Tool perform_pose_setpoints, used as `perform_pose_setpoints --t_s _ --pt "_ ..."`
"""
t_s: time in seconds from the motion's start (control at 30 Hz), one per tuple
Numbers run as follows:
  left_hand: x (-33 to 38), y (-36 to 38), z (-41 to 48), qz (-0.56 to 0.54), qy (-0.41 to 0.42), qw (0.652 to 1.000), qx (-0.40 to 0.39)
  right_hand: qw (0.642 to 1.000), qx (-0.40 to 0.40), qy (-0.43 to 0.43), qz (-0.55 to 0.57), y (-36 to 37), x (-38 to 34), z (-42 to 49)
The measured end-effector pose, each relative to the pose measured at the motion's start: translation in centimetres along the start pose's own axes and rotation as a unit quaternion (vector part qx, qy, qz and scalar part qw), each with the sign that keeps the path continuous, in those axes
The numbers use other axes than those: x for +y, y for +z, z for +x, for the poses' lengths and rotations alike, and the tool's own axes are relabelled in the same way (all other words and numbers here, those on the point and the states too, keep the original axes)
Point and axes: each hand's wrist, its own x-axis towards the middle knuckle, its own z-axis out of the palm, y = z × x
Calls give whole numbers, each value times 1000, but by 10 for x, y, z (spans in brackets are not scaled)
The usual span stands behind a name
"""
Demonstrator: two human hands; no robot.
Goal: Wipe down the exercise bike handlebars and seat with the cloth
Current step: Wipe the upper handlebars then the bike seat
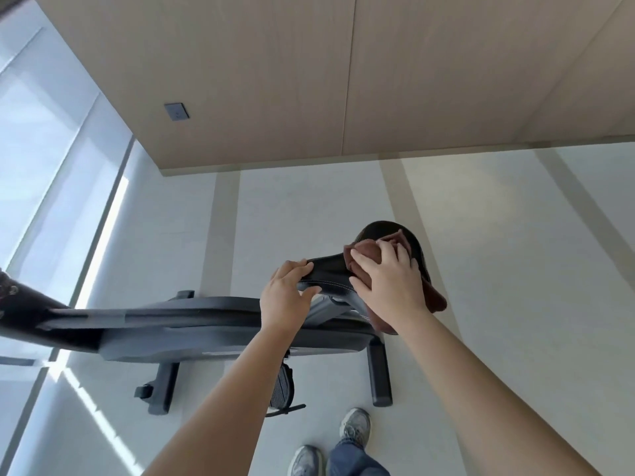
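- Nearest to us, at the bottom edge, we see two grey sneakers (pixel 355 428) and a blue trouser leg (pixel 350 458) on the pale floor (pixel 515 269).
- Just past them a black pedal (pixel 283 386) hangs off the near side of the exercise bike (pixel 206 324), whose two crossbar feet rest flat on the floor.
- Our two bare forearms reach up from the bottom of the view to the seat (pixel 330 273), a black saddle with its narrow nose pointing left.
- Our left hand (pixel 287 293) grips that nose, with the fingers curled over the top and the thumb underneath.
- Our right hand (pixel 388 276) lies palm-down on a brown cloth (pixel 369 252), fingers spread and pressing it onto the top of the saddle.
- The cloth is bunched under the palm, and a loose end droops off the near right side of the seat.
- Far left, a dark part of the bike leaves the view, so we cannot make out the handlebars.
- Beyond the bike stands a wood-panelled wall (pixel 275 80) carrying a small grey switch plate (pixel 176 112); bright windows (pixel 41 132) line the left.
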Motion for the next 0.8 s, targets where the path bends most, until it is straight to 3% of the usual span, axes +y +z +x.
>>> perform_pose_setpoints --t_s 0.13,0.4,0.6,0.8 --pt "-2 -2 3 4 15 1000 -21 997 65 17 44 0 -4 -13" --pt "5 -6 -2 16 7 998 -56 999 42 13 -32 -2 -3 -17" --pt "19 -13 -4 56 11 991 -118 998 50 23 -21 -10 -14 -21" --pt "37 -21 -21 119 92 986 -70 994 81 42 57 -14 -14 -38"
